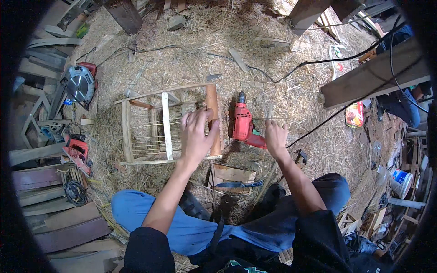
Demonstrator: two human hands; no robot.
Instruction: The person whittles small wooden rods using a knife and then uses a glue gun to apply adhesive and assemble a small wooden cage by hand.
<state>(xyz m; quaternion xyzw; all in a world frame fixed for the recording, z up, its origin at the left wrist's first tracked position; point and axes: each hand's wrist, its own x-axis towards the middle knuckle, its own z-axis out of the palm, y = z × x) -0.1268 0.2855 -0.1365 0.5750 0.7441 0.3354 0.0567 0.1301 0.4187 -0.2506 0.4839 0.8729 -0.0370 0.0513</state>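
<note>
A small slatted wooden frame [166, 125] with thin rods lies on the straw-strewn ground in front of me. Along its right side runs an orange-brown board [212, 98]. My left hand [198, 132] is over the frame beside that board, fingers loosely bent and apart, the thumb over the board. Whether it presses on the wood I cannot tell. Right of the frame lies a red power drill [242, 122], its chuck pointing away from me. Past the drill's handle, my right hand [276, 136] has its fingers closed; a thin pale strip [269, 110] shows just beyond them, and its contents are unclear.
A knife [239, 184] lies by a wood offcut [233, 174] near my crossed legs. At left are a circular saw [80, 85], a red power tool [78, 154] and stacked boards [68, 216]. A black cable [314, 62] crosses the far ground; another person [406, 109] is at right.
</note>
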